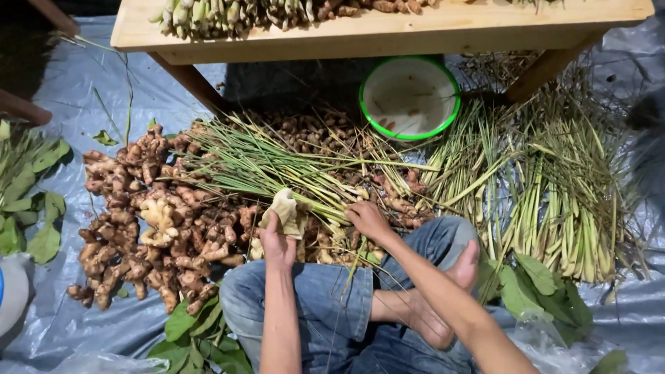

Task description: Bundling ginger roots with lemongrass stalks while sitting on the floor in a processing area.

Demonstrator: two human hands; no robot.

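Sitting cross-legged on a grey plastic sheet (pixel 83 90) spread over the floor, the person is working through a spread of roots and stalks, and by the look of it the sorting is somewhere in the middle. At the far left, loose green leaves (pixel 28 201) are lying on the sheet. Next to them a big pile of ginger roots (pixel 149 221) is sitting unsorted in front of the left knee. The left hand (pixel 276 242) is holding up a pale piece of ginger (pixel 285 211), its fingers clamped round the lower end, just above the pile's right edge. A bundle of lemongrass stalks (pixel 277 163) is lying slantwise across the roots, and the right hand (pixel 367 218) is resting on its thick ends, fingers curled down onto the stalks; whether they are gripping one I cannot tell. Behind, a green-rimmed white bowl (pixel 410 97) is standing under the wooden worktop (pixel 374 31), almost empty, while some cut stalks and roots are already lying on top. To the right a larger heap of lemongrass (pixel 547 194) is waiting, so I judge most of the work is remaining
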